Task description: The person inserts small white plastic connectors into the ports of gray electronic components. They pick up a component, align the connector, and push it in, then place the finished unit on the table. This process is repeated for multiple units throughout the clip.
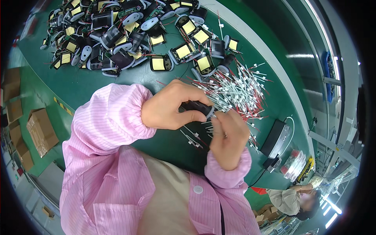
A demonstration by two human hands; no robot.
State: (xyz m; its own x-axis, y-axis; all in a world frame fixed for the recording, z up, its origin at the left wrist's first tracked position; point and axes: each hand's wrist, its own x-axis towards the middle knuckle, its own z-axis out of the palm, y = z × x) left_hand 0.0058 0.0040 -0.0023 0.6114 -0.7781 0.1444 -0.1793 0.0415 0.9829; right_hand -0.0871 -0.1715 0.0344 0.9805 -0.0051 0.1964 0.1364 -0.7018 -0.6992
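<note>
Partly hidden: black part point(199, 106) | left hand point(170, 105): gripping it | right hand point(231, 132): pinched narrow, contents unclear

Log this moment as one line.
left hand: grips black part | right hand: at the part's grey end, grip unclear | red-white wire pile: beyond right hand | heap of black units: top of view

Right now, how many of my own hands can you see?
2. Your left hand is around a black case, and your right hand is at its right end, beside the pile of wires. Some fingers are partly hidden.
</note>
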